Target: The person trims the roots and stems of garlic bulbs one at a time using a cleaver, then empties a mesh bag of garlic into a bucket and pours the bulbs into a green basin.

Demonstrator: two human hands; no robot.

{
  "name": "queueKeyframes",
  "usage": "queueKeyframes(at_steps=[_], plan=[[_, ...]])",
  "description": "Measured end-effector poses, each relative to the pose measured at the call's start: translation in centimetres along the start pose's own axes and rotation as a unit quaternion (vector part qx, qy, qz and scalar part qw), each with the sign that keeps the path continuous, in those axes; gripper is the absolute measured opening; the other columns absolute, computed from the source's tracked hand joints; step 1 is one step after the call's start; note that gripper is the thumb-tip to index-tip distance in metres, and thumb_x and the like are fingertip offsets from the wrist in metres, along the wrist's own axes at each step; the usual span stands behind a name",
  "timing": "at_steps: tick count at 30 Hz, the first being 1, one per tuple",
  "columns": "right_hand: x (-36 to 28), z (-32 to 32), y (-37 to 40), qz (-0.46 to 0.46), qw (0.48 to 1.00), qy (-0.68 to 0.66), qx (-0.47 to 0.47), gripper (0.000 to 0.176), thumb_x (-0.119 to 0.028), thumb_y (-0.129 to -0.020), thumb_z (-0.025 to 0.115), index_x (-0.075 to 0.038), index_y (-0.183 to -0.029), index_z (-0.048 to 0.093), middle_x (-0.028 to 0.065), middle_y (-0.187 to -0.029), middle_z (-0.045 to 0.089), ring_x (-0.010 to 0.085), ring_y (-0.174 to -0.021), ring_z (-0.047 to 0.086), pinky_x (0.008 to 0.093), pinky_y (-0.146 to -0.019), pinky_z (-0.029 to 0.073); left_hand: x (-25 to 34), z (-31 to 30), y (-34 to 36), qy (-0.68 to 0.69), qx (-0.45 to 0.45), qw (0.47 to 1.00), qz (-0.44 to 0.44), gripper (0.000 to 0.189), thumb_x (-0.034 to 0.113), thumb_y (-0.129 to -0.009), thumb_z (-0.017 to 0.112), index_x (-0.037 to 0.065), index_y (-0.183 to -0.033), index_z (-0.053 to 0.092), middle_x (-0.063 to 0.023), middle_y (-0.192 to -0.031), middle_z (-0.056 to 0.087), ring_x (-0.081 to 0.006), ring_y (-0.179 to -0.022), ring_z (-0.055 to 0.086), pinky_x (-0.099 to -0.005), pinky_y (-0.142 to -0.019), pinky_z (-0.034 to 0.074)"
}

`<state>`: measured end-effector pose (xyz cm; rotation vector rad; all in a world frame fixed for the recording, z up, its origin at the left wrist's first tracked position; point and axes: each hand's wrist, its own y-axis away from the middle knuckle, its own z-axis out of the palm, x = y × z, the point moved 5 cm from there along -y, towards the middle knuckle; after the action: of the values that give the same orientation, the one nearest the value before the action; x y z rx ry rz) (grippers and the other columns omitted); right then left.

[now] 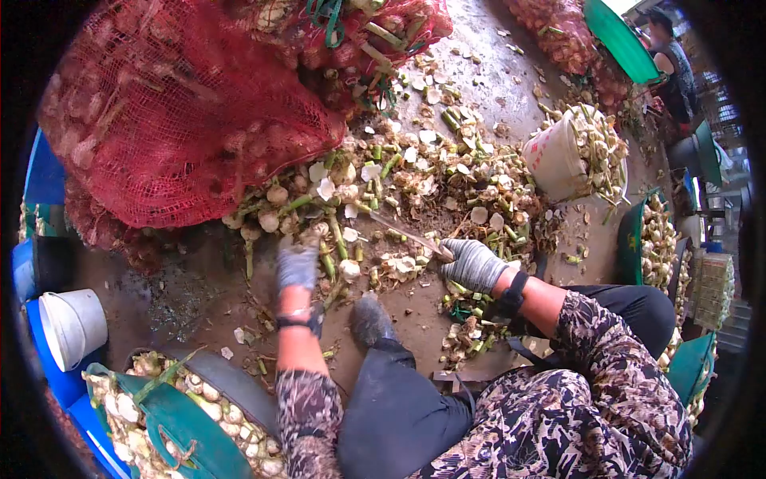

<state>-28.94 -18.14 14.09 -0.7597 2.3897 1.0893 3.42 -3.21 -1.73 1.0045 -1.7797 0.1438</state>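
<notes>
My right hand (472,265), in a grey glove, is closed round the handle of a knife (407,232), whose blade points up and left over the scraps. To the left, my left hand (297,267), also gloved, is smeared by motion beside garlic bulbs with stems (329,247); its fingers cannot be made out. Cut stems and peelings (459,180) cover the ground ahead of both hands. A large red mesh sack (183,120) of bulbs lies just beyond my left hand.
A tipped white bucket (554,160) of garlic lies at the right. Green tubs (187,423) of bulbs stand lower left and at the right edge. A white pail (73,323) sits at the left. Another person (677,72) is at the upper right, near a green basin (622,40).
</notes>
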Motion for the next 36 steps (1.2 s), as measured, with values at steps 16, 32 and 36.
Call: queueKeyframes(at_steps=[16, 32, 36], plan=[[-8.5, -1.1, -1.1, -0.156, 0.976, 0.150, -0.015, 0.016, -0.022, -0.082, 0.062, -0.010, -0.092, 0.061, 0.0151, -0.081, 0.066, 0.0366, -0.077, 0.065, 0.0450, -0.065, 0.051, 0.0, 7.0, 7.2, 0.430, -0.188, 0.883, -0.011, 0.045, 0.009, -0.090, 0.062, 0.006, -0.131, 0.044, -0.0110, -0.126, 0.053, -0.0216, -0.110, 0.054, -0.0344, -0.096, 0.047], [-10.5, -2.0, 4.2, -0.197, 0.960, 0.197, -0.037, 0.012, -0.018, -0.080, 0.061, -0.012, -0.090, 0.060, 0.0141, -0.080, 0.063, 0.0358, -0.075, 0.065, 0.0455, -0.060, 0.050, 9.3, 3.1, 14.8, 0.320, -0.246, 0.909, 0.105, 0.042, 0.017, -0.094, 0.059, 0.003, -0.132, 0.048, -0.0101, -0.126, 0.058, -0.0217, -0.111, 0.058, -0.0373, -0.097, 0.047], [-9.8, -1.1, 3.6, -0.202, 0.959, 0.193, -0.051, 0.013, -0.018, -0.079, 0.061, -0.012, -0.090, 0.059, 0.0140, -0.078, 0.064, 0.0360, -0.075, 0.065, 0.0470, -0.061, 0.050, 8.7, 3.6, 14.5, 0.235, -0.208, 0.938, 0.144, 0.040, 0.017, -0.094, 0.059, 0.003, -0.130, 0.051, -0.0104, -0.123, 0.060, -0.0216, -0.109, 0.059, -0.0371, -0.096, 0.047]])
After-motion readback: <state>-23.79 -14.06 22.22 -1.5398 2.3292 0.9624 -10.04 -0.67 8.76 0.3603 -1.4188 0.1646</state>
